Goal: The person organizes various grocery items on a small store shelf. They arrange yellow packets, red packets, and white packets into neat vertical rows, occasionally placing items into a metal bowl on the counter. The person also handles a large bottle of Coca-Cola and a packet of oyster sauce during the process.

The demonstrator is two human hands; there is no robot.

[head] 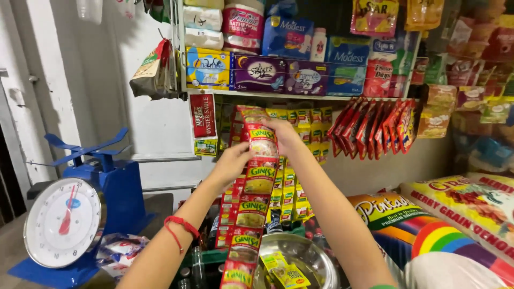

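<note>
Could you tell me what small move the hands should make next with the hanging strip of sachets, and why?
Probably tear the top sachet off: the right hand pinches the top of the red-and-green strip of joined sachets, while the left hand grips just below.

A blue weighing scale stands at the left. Rice sacks lie at the right. A steel bowl sits below, under shelves of boxed goods.
</note>
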